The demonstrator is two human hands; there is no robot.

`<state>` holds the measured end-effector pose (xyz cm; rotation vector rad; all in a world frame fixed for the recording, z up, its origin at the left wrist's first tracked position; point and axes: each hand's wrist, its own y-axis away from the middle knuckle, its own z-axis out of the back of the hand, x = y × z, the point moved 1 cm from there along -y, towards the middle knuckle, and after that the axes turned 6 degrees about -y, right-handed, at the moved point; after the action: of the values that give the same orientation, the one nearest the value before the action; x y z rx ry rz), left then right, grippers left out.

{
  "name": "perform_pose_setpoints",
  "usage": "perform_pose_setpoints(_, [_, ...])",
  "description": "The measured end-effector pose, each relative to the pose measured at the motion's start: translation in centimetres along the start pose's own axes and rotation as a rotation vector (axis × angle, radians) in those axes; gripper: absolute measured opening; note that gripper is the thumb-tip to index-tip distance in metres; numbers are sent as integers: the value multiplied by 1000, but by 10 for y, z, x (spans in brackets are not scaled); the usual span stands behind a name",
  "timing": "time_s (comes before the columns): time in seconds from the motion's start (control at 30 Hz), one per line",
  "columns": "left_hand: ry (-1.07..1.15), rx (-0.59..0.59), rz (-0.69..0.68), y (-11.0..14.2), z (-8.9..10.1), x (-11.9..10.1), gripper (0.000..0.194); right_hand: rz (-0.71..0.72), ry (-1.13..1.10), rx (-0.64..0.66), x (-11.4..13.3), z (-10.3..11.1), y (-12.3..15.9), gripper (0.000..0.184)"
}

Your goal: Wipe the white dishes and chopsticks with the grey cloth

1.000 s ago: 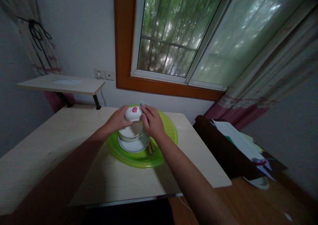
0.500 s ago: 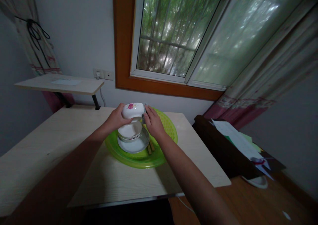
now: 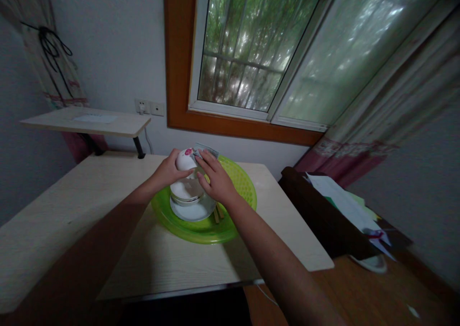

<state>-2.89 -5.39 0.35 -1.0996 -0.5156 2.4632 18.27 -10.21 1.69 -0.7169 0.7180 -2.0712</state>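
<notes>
My left hand (image 3: 167, 170) grips the left side of a white bowl (image 3: 183, 161) with a pink flower, tilted and raised over other dishes. Pressed against the bowl's outer right side, my right hand (image 3: 217, 179) has a greyish cloth (image 3: 209, 149) under its fingers. Part of the cloth sticks out past the fingertips, and the hand hides the rest. Just below are stacked white bowls (image 3: 185, 191) on a white plate (image 3: 193, 214). Wooden chopsticks (image 3: 218, 213) lie to the plate's right, partly covered by my right forearm and hand. A round green tray (image 3: 201, 236) carries these dishes.
The tray rests on a pale wooden table (image 3: 136, 249). A small raised shelf (image 3: 89, 122) stands at the back left. Beyond the table's right edge, papers (image 3: 341, 201) lie on a dark brown surface. A window (image 3: 247, 52) is behind.
My right hand and the cloth have slid left across the bowl's outside, covering more of it. More cloth now shows above the fingers. My left hand keeps its hold.
</notes>
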Motion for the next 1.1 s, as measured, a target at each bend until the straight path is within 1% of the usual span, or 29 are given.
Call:
perform_pose_setpoints(0.1, [36,-3,36,-1,0,3,58,-114,-38,-53,-9,-1,2,62])
perform_pose_setpoints(0.2, [68,-7,68,-1,1,4,59,-247,-81,-84,-20,-3,6,68])
perform_pose_setpoints(0.27, [87,-4,73,-1,1,5,59,-310,-111,-95,-25,-5,7,72])
perform_pose_setpoints(0.37, [123,21,54,-1,1,6,59,-362,-182,-109,-29,-7,7,72])
perform_pose_setpoints(0.5, [169,58,27,0,1,6,58,-392,-296,-154,-29,-9,6,70])
perform_pose_setpoints(0.67, [214,64,19,-2,-5,11,63,-465,-312,-206,-32,-11,8,75])
perform_pose_setpoints(0.73, [209,44,-10,-2,-8,13,66,-446,-277,-227,-33,-10,8,75])
perform_pose_setpoints(0.9, [144,26,-60,0,-11,8,71,-314,-181,-216,-32,-6,7,73])
perform_pose_setpoints(1.1, [85,22,-98,4,-7,-1,66,-196,-115,-152,-27,-2,6,71])
